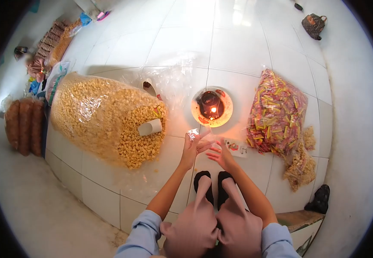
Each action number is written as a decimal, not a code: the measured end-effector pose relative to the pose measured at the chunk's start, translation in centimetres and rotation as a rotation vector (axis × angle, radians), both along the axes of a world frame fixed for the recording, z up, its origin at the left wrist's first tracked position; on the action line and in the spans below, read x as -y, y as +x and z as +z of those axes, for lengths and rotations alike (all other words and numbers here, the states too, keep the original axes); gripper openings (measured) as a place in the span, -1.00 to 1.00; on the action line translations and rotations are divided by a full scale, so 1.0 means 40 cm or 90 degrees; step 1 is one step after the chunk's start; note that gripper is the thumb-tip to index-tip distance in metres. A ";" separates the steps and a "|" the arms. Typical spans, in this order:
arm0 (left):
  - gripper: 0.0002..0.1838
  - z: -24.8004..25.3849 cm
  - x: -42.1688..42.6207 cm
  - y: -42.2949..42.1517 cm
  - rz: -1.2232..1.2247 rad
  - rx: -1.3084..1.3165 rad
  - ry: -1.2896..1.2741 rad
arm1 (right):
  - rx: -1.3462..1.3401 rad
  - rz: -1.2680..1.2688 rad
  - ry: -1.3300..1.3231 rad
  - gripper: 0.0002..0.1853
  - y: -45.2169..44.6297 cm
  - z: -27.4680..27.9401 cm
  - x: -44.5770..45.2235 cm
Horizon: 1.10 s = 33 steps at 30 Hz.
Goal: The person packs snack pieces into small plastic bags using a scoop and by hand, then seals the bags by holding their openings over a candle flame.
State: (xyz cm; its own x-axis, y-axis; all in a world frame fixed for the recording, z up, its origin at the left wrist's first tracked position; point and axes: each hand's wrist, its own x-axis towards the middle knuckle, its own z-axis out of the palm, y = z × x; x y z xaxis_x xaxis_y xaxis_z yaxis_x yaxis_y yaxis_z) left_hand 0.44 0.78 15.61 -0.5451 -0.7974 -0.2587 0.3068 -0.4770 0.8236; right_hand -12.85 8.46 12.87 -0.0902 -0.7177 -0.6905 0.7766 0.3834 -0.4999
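Note:
My left hand (191, 151) pinches a small shiny clear plastic bag (193, 134) at its thumb, its other fingers stretched to the right. Close by, my right hand (224, 158) has its fingers apart and holds nothing that I can make out. Just beyond both hands, a small flame (213, 110) burns on a dark holder in a round plate (226, 117). Flat printed plastic packets (236, 147) lie on the floor beside my right hand. To the left, a white scoop (150, 127) rests in yellow puffed snacks (138, 148) spilling at the mouth of a large clear sack (87, 99).
On the right stands a big clear bag of red and yellow sachets (276, 114), with smaller snack-filled bags (300, 170) against it. Long bags of brown snacks (24, 127) lean at the far left. A handbag (314, 26) sits at the back right wall.

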 end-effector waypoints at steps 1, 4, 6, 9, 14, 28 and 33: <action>-0.80 0.048 -0.013 -0.013 -0.033 -0.044 0.001 | 0.232 -0.109 -0.061 -0.49 -0.006 0.053 -0.014; -0.81 0.194 -0.016 -0.034 -0.123 -0.062 -0.046 | 0.137 -0.198 -0.259 -0.49 -0.067 0.108 -0.018; -0.80 0.282 0.002 -0.042 -0.174 -0.037 -0.094 | -0.087 -0.165 -0.317 -0.54 -0.149 0.231 -0.003; -0.68 0.397 0.008 -0.046 -0.165 0.013 -0.168 | -0.497 -0.077 -0.321 -0.58 -0.187 0.444 -0.012; -0.33 0.544 -0.042 -0.098 0.152 0.323 -0.707 | -0.893 0.029 -0.301 -0.82 -0.178 0.633 -0.029; -0.76 0.600 -0.100 -0.094 -0.049 0.347 -0.684 | -0.907 -0.112 -0.331 -0.80 -0.104 0.659 -0.087; -0.75 0.611 -0.081 -0.081 -0.058 0.457 -0.716 | -1.080 -0.164 -0.357 -0.80 -0.104 0.658 -0.071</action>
